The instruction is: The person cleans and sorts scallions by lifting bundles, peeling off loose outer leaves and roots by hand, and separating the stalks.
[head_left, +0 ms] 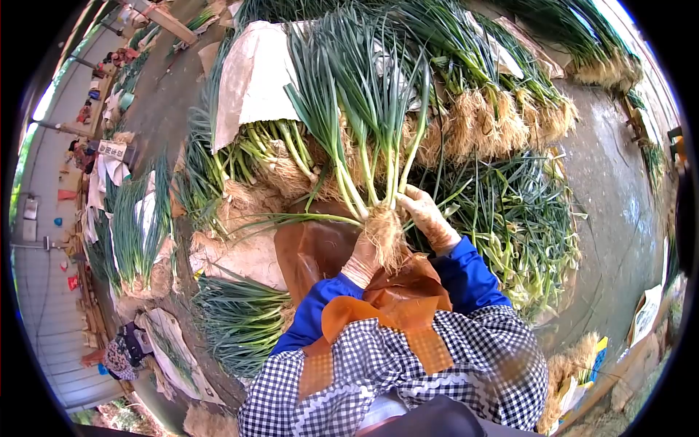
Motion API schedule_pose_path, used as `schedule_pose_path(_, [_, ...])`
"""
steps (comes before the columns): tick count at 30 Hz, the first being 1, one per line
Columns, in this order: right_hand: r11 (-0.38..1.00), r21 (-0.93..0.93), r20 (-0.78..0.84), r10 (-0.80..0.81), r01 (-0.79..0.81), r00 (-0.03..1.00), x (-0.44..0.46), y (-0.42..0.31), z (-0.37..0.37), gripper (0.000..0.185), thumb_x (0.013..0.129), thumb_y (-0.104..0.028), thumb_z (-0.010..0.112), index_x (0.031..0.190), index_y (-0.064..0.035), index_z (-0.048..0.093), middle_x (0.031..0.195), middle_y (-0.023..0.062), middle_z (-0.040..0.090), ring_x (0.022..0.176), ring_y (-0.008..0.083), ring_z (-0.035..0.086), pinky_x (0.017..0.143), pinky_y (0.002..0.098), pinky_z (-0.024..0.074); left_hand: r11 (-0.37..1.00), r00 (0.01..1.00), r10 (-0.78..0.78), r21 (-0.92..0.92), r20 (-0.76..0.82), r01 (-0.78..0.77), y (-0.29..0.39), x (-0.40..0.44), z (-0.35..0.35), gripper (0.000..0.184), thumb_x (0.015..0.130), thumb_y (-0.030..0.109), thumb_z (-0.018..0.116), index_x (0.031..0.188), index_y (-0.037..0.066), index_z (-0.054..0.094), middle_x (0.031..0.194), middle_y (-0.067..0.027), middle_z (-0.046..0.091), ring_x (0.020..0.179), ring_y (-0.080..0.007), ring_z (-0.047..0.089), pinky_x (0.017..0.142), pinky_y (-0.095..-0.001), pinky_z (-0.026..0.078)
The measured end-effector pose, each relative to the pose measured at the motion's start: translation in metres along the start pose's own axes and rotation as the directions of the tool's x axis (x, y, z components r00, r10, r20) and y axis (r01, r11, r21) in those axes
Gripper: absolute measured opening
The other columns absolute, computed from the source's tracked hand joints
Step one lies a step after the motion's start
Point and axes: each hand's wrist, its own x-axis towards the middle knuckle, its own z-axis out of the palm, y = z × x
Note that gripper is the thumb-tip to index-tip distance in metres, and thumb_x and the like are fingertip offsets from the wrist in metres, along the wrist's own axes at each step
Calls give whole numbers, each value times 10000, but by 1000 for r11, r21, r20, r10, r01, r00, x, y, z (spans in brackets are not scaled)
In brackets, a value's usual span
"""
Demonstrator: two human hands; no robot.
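Observation:
In front of my lap a bunch of green onions (371,146) stands with its leaves pointing away and its pale, stringy roots (384,237) toward me. My left hand (362,261) is closed around the root end from below, its fingers partly hidden by the roots. At the right side of the white stalks, my right hand (428,218) has its thumb and fingers pinched on a stalk. Both hands look gloved, with soil on them. One stalk (306,217) sticks out sideways to the left. A brown apron (320,251) lies under the bunch.
Rooted green onion bundles (480,116) lie in a row beyond my hands, partly under a pale sack (255,73). Loose stripped leaves (517,226) are heaped at right. Another bundle (240,324) rests by my left side. A person (125,353) is at far left.

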Motion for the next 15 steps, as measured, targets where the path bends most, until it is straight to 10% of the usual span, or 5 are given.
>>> schedule_pose_path(7, [988,-64,-15,141,-142,990,8,29,-20,230,882,-217,520,981,-27,604,789,49,639,653,140,586,587,265,456,869,945,247,482,-216,-117,-9,3,-8,281,834,40,578,1113,47,543,916,-69,593,806,-183,593,742,-285,518])
schedule_pose_path(10, [424,-905,-74,-251,41,965,0,9,-6,235,852,-300,534,817,-84,617,723,181,603,711,347,602,635,426,485,740,862,475,611,-177,-282,-13,11,-11,290,816,-10,585,1100,32,546,855,-50,594,731,-151,590,658,-248,513])
schedule_pose_path(15, [313,-918,113,-386,245,915,-12,15,-4,227,836,-277,536,719,-85,565,652,137,581,604,343,587,554,414,480,783,847,484,540,-220,-308,-9,15,-15,255,842,23,545,1097,37,545,871,-57,596,769,-156,590,671,-259,514])
